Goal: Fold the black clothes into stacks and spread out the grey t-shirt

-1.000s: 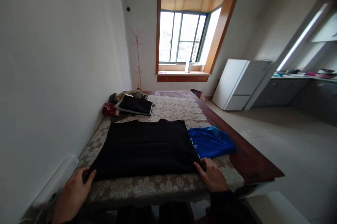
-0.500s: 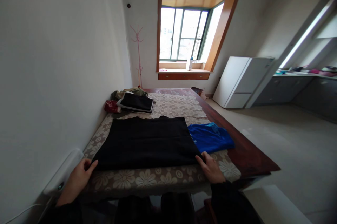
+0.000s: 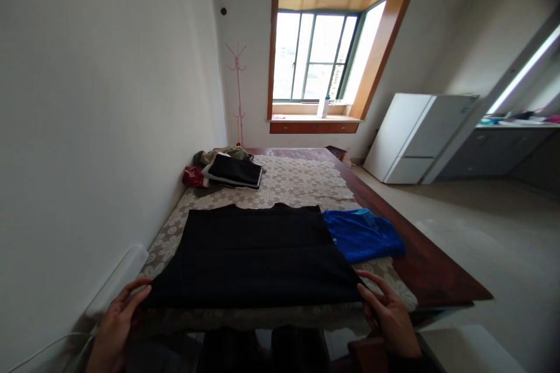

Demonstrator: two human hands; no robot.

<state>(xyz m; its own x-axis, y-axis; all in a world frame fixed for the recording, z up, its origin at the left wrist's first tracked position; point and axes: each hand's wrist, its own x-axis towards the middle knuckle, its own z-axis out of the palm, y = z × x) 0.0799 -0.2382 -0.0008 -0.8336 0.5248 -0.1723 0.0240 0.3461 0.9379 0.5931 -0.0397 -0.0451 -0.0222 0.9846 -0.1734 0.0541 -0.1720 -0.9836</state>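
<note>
A black shirt (image 3: 258, 253) lies spread across the patterned tablecloth (image 3: 301, 177), its far edge dipping in the middle like a neckline. My left hand (image 3: 120, 314) pinches its near left corner between thumb and fingers. At the near right corner, my right hand (image 3: 387, 306) grips the cloth the same way. The near edge is stretched taut between both hands and reaches the table's front edge. Beside the shirt on the right lies a blue garment (image 3: 367, 236), partly tucked against or under the black cloth.
A folded black garment (image 3: 236, 170) tops a pile of clothes at the far left, with a red item (image 3: 193, 177) beside it. The wall (image 3: 109, 98) runs close along the left, where a white box-like object (image 3: 120, 279) stands. The table's dark wooden border (image 3: 437, 268) shows on the right.
Both hands have drawn the shirt's near edge closer to me and a little farther apart. The shirt's far edge has slid toward me too. The view has shifted slightly left.
</note>
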